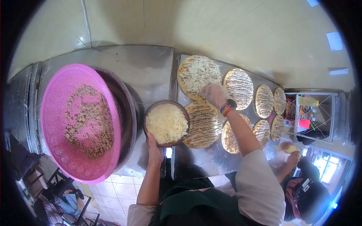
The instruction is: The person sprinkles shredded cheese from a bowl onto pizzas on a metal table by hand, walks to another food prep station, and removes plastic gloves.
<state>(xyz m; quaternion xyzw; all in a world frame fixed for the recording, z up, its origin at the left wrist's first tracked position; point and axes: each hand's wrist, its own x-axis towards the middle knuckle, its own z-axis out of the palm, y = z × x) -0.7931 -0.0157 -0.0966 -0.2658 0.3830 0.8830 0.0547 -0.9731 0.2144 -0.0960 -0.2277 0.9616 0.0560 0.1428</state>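
Note:
My left hand grips the rim of a dark round bowl from its near side. Pale shredded cheese fills the bowl. My right hand, in a clear plastic glove, hovers over the near edge of a pizza at the back left, which is thickly covered in white shreds. Its fingers point down and are blurred, so their grip is hidden. Just below that hand lies another pizza, striped with white and dark sauce and without the white layer.
More striped pizzas, one a large round, stand in two rows on the metal table. A pink basket with crumbly brown filling leans on a dark basin at left. At right, a co-worker handles something pale near a wire shelf.

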